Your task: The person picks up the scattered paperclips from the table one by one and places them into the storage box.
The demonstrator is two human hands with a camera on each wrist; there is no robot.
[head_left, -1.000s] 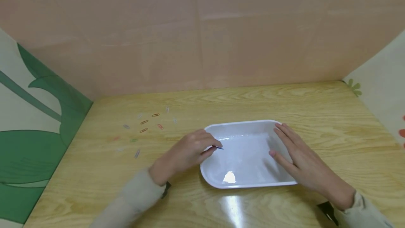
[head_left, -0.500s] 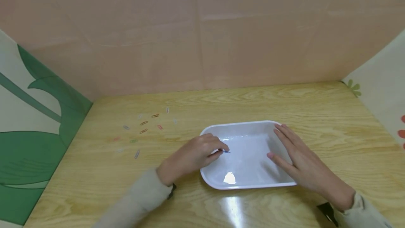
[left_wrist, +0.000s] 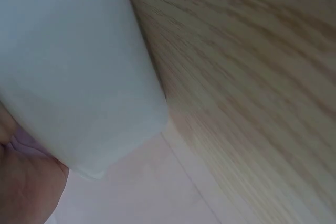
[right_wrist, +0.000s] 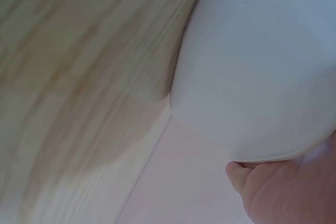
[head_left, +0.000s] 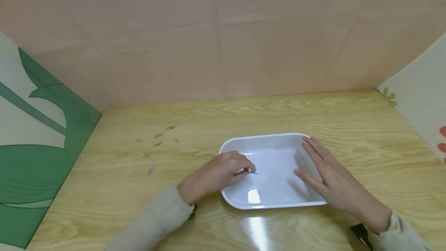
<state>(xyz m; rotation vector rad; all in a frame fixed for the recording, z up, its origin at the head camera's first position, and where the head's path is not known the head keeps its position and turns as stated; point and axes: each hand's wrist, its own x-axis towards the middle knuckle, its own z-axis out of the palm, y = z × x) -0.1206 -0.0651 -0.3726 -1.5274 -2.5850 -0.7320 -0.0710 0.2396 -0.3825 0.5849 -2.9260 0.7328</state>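
Note:
Over the left part of a white tray (head_left: 275, 181), my left hand (head_left: 223, 169) pinches a blue paper clip (head_left: 253, 172) between thumb and fingertips. The clip's end pokes out low above the tray floor; whether it touches cannot be told. My right hand (head_left: 332, 177) rests on the tray's right rim with its fingers straight and the thumb reaching over the inside. In the right wrist view, fingers (right_wrist: 283, 187) touch the rim from outside. The left wrist view shows the tray's outer wall (left_wrist: 79, 66) and part of the left hand (left_wrist: 31, 187); the clip is hidden there.
Several loose paper clips lie on the wooden table (head_left: 195, 216) left of the tray, among them a red clip (head_left: 176, 140), a green clip (head_left: 147, 155) and a purple clip (head_left: 150, 170). A pinkish wall (head_left: 223, 49) closes off the back; printed panels stand at both sides.
My left hand has moved right and slightly down, carrying the blue paper clip from the tray's left edge farther over its floor. The right hand has stayed at the right rim.

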